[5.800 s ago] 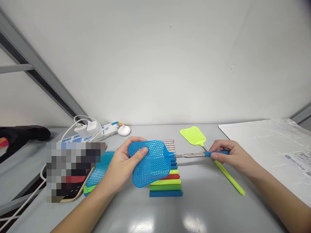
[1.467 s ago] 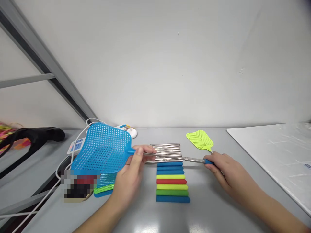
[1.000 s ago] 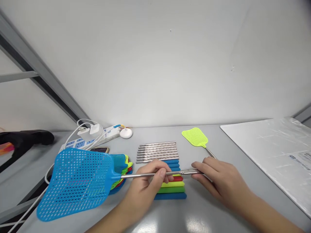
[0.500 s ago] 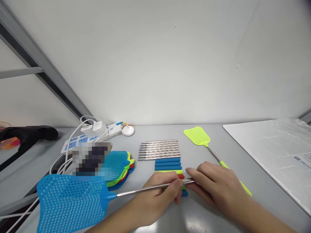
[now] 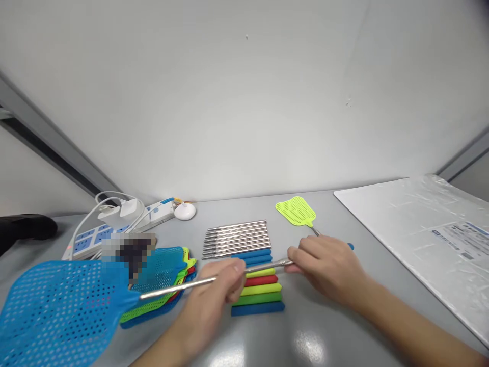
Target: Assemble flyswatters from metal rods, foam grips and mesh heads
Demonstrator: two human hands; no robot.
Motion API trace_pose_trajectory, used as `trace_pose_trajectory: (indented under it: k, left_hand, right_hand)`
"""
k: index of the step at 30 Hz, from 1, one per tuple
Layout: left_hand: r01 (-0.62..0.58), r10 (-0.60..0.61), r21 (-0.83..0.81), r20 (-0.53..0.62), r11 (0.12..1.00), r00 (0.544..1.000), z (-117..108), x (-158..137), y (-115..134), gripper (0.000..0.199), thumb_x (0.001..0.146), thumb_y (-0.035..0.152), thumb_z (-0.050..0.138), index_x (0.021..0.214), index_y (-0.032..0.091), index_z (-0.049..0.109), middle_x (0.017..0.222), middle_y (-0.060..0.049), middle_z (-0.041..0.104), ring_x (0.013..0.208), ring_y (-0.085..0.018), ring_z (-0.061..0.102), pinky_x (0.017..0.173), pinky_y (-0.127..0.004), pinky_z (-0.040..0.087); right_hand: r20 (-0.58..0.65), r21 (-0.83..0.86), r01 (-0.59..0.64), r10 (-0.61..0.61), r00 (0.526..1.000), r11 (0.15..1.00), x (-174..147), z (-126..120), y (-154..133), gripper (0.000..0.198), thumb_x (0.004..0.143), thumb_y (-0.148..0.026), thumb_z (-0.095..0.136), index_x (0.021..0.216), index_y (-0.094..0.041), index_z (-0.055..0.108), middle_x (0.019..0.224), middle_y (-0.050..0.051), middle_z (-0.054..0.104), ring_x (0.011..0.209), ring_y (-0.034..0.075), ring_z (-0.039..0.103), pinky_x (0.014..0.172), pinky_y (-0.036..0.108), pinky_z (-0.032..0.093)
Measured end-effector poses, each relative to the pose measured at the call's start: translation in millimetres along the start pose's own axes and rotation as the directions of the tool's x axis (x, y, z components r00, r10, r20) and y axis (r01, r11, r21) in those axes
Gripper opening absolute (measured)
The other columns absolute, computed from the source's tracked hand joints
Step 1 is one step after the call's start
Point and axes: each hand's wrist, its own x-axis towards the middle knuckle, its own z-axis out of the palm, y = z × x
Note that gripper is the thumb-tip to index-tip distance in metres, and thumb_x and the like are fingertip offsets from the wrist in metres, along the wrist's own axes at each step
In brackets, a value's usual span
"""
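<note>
A blue fly swatter with a perforated head (image 5: 64, 311) and a thin metal rod (image 5: 178, 289) is held between my hands, slanting up to the right. My left hand (image 5: 217, 290) is closed round the middle of the rod. At the rod's right end, my right hand (image 5: 324, 265) is wrapped round a handle whose blue tip (image 5: 350, 246) shows beyond the fingers. Below the rod lie loose coloured handles (image 5: 260, 289) in blue, yellow, red and green. A row of metal rods (image 5: 237, 238) lies just behind them.
A yellow-green fly swatter (image 5: 297, 211) lies behind my right hand, which hides its lower part. Stacked swatter heads (image 5: 162, 270) lie at left, near a power strip (image 5: 86, 240) with cables and a white puck-shaped device (image 5: 185, 211). A wrapped white board (image 5: 412, 224) lies at right.
The view has shifted right. My left hand has moved left and the hands are farther apart, uncovering more handles. A blue tip now shows past my right hand.
</note>
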Motion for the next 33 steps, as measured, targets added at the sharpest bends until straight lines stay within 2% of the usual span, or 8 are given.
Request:
trace_pose_trajectory:
  k: [4, 8, 11, 14, 19, 24, 27, 33]
  left_hand:
    - [-0.066, 0.040, -0.165, -0.157, 0.984, 0.987, -27.5, 7.8, 6.2, 0.048, 0.094, 0.040, 0.045, 0.056, 0.021, 0.023, 0.054, 0.004, 0.021, 0.052, -0.012, 0.020, 0.050, -0.029, 0.023]
    - [-0.168, 0.031, -0.342, -0.372, 0.924, 0.928, -52.0, 13.1, 18.6, 0.047, 0.091, 0.035, 0.049, 0.056, 0.021, 0.020, 0.052, 0.006, 0.014, 0.048, -0.011, 0.017, 0.046, -0.026, 0.024]
    - [-0.204, 0.025, -0.373, -0.432, 0.905, 0.902, -55.5, 13.7, 22.6, 0.047, 0.090, 0.034, 0.049, 0.055, 0.021, 0.021, 0.052, 0.006, 0.014, 0.049, -0.011, 0.018, 0.046, -0.026, 0.025]
    - [-0.219, 0.029, -0.373, -0.454, 0.902, 0.891, -49.4, 11.9, 21.4, 0.046, 0.091, 0.032, 0.049, 0.054, 0.021, 0.024, 0.051, 0.005, 0.017, 0.050, -0.012, 0.020, 0.047, -0.027, 0.025]
    - [-0.241, 0.064, -0.371, -0.430, 0.897, 0.900, -41.5, 7.4, 18.2, 0.046, 0.095, 0.035, 0.043, 0.054, 0.020, 0.030, 0.049, 0.004, 0.026, 0.050, -0.012, 0.023, 0.050, -0.028, 0.025]
    - [-0.216, 0.133, -0.227, -0.332, 0.950, 0.934, -31.4, 3.7, 9.1, 0.049, 0.099, 0.042, 0.034, 0.055, 0.021, 0.035, 0.049, 0.003, 0.036, 0.051, -0.013, 0.029, 0.053, -0.029, 0.027]
    - [-0.192, 0.142, -0.163, -0.277, 0.968, 0.950, -23.1, 2.3, 3.5, 0.050, 0.099, 0.043, 0.034, 0.054, 0.021, 0.035, 0.049, 0.002, 0.039, 0.051, -0.013, 0.031, 0.054, -0.029, 0.027]
    - [-0.157, 0.134, -0.180, -0.129, 0.971, 0.982, -13.5, 0.4, 0.7, 0.048, 0.098, 0.043, 0.040, 0.056, 0.020, 0.038, 0.050, 0.003, 0.039, 0.051, -0.012, 0.034, 0.053, -0.028, 0.026]
  right_hand:
    - [-0.047, -0.032, -0.055, 0.054, 0.997, 0.998, -5.9, -1.2, 40.2, 0.028, 0.101, -0.029, 0.044, 0.078, -0.020, 0.058, 0.063, -0.002, 0.050, 0.058, 0.012, 0.039, 0.060, 0.029, 0.025]
    - [-0.026, -0.059, -0.143, 0.142, 0.990, 0.988, -16.8, -9.9, 82.3, 0.025, 0.102, -0.028, 0.041, 0.085, -0.020, 0.057, 0.070, 0.000, 0.057, 0.063, 0.013, 0.047, 0.072, 0.031, 0.031]
    - [-0.014, -0.076, -0.183, 0.182, 0.983, 0.980, -23.7, -13.3, 100.1, 0.021, 0.102, -0.026, 0.040, 0.089, -0.021, 0.056, 0.071, -0.001, 0.057, 0.063, 0.013, 0.049, 0.079, 0.034, 0.033]
    - [-0.003, -0.048, -0.194, 0.194, 0.981, 0.980, -27.2, -12.5, 102.8, 0.016, 0.101, -0.026, 0.043, 0.096, -0.022, 0.058, 0.078, 0.000, 0.060, 0.068, 0.014, 0.053, 0.082, 0.035, 0.035]
    - [-0.050, -0.009, -0.162, 0.162, 0.986, 0.987, -26.1, -10.9, 82.0, 0.015, 0.097, -0.028, 0.052, 0.108, -0.020, 0.059, 0.081, 0.004, 0.060, 0.075, 0.018, 0.054, 0.078, 0.035, 0.038]
    - [-0.070, 0.009, -0.082, 0.083, 0.994, 0.997, -23.6, -12.6, 54.1, 0.013, 0.096, -0.026, 0.052, 0.102, -0.020, 0.061, 0.076, 0.003, 0.060, 0.071, 0.019, 0.051, 0.074, 0.035, 0.039]
    - [-0.082, 0.002, -0.052, 0.052, 0.995, 0.999, -24.3, -12.9, 48.9, 0.012, 0.095, -0.026, 0.054, 0.101, -0.019, 0.061, 0.076, 0.004, 0.061, 0.071, 0.019, 0.051, 0.074, 0.036, 0.039]
    - [-0.064, 0.020, -0.029, 0.030, 0.997, 0.999, -22.7, -10.6, 41.2, 0.013, 0.095, -0.027, 0.055, 0.101, -0.017, 0.061, 0.075, 0.005, 0.058, 0.070, 0.019, 0.049, 0.071, 0.035, 0.037]
